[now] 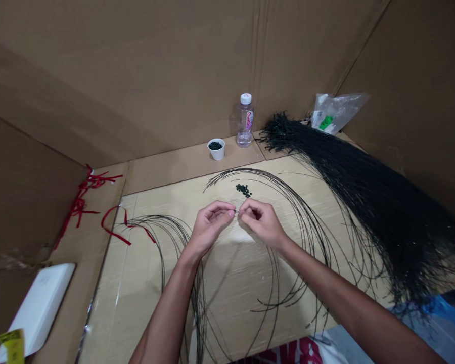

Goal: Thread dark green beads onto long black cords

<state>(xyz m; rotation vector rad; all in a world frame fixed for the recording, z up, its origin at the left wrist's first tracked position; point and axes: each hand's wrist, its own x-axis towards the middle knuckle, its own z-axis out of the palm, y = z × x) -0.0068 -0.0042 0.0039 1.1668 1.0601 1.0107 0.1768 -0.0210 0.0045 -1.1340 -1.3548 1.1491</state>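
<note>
My left hand (213,225) and my right hand (261,218) meet at the middle of the table, both pinched, fingertips almost touching. A tiny dark bit shows at the left fingertips, too small to make out. Between the two hands runs a short thin strand, mostly hidden by the right fingers. Just beyond them lies a small heap of dark green beads (243,190). Thin black strands (298,202) curve around the right hand and under the right forearm. Another loose bunch of black strands (174,225) passes beside and beneath the left forearm.
A thick black strand bundle (367,177) covers the right side. At the back stand a white cup (217,153) of dark green beads, a clear bottle (244,124) and a plastic bag (339,111). Red ribbons (79,202) and a white box-like device (40,308) lie left. Cardboard walls (155,76) enclose the table.
</note>
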